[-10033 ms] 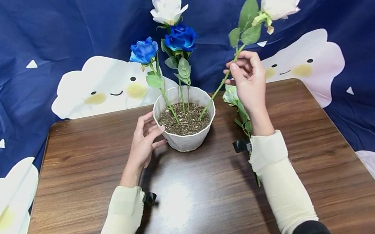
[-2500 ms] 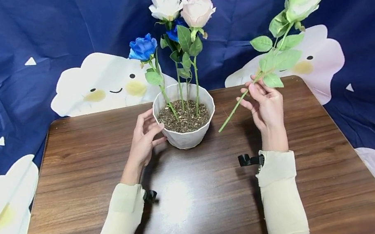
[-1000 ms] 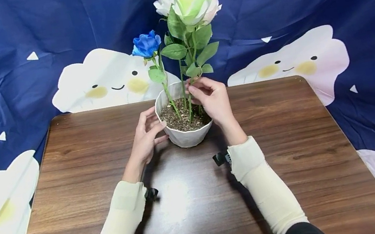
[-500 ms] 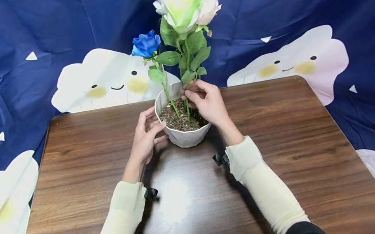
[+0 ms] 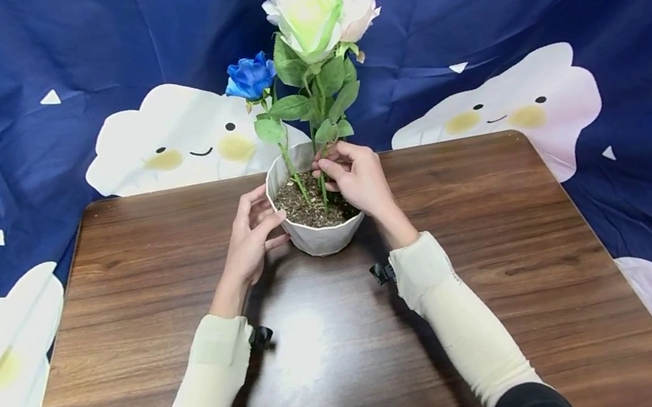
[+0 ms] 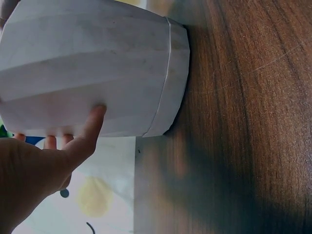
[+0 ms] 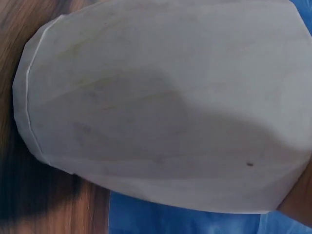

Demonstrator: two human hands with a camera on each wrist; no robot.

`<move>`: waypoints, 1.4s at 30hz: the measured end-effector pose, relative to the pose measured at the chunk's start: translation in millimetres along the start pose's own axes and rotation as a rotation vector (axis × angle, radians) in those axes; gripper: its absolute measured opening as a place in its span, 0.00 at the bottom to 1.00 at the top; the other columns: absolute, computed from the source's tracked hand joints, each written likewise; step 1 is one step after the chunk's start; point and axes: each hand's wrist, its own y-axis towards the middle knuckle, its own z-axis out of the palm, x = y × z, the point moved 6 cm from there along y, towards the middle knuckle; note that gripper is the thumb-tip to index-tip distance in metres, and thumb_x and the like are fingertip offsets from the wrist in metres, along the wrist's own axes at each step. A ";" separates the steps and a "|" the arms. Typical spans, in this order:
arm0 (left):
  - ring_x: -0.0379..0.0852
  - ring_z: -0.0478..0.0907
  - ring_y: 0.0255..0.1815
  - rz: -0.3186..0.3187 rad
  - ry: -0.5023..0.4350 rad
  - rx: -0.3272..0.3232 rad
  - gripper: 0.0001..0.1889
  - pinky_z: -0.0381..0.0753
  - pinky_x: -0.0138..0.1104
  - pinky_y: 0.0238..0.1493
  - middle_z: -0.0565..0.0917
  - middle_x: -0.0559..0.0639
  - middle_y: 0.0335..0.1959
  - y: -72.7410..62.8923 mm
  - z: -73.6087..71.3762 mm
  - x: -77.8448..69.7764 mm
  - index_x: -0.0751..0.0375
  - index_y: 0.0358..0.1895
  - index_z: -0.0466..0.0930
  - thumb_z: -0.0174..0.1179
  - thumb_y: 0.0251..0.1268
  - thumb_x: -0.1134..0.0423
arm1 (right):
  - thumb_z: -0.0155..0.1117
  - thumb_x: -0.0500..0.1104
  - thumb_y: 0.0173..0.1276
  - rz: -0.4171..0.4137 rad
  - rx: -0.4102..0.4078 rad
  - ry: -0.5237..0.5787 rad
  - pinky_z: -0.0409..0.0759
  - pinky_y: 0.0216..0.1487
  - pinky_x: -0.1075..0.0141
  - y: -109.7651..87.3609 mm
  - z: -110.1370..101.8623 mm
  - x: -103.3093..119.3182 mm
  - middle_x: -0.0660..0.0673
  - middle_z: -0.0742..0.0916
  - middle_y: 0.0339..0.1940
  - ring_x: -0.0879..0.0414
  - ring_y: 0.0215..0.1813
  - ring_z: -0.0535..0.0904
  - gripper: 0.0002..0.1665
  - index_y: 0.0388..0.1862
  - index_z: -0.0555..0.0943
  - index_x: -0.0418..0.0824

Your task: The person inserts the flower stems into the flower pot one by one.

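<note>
A white faceted flowerpot [image 5: 326,238] filled with brown soil [image 5: 309,212] stands on the table. My left hand [image 5: 248,243] holds its left side, thumb in front and fingers farther back; the left wrist view shows the fingertips touching the pot wall [image 6: 87,63]. With thumb and fingers, my right hand [image 5: 361,179] pinches the stem of a green-and-white rose [image 5: 307,21], low down over the soil. That stem stands upright, its lower end in the soil. A pale pink rose [image 5: 359,12] and a blue rose [image 5: 250,77] stand beside it. The right wrist view shows only pot wall [image 7: 146,97] and a bit of skin.
The brown wooden table [image 5: 506,259] extends around the pot. Behind it hangs a dark blue cloth [image 5: 75,44] with printed smiling clouds [image 5: 195,132]. Small black devices [image 5: 381,274] are worn at both wrists.
The pink rose went upright in the soil. My right hand picked the green-and-white rose off the table and brought it left into the pot, lately shifting slightly left. My left hand stayed on the pot.
</note>
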 end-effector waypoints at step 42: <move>0.50 0.74 0.59 0.001 0.017 0.004 0.32 0.83 0.58 0.54 0.68 0.63 0.67 0.7 0.4 0.8 0.54 0.75 0.62 0.60 0.68 0.70 | 0.57 0.34 0.77 -0.103 0.213 -0.531 0.83 0.42 0.59 0.1 18.3 2.1 0.43 0.89 0.34 0.51 0.39 0.86 0.06 0.38 0.79 0.37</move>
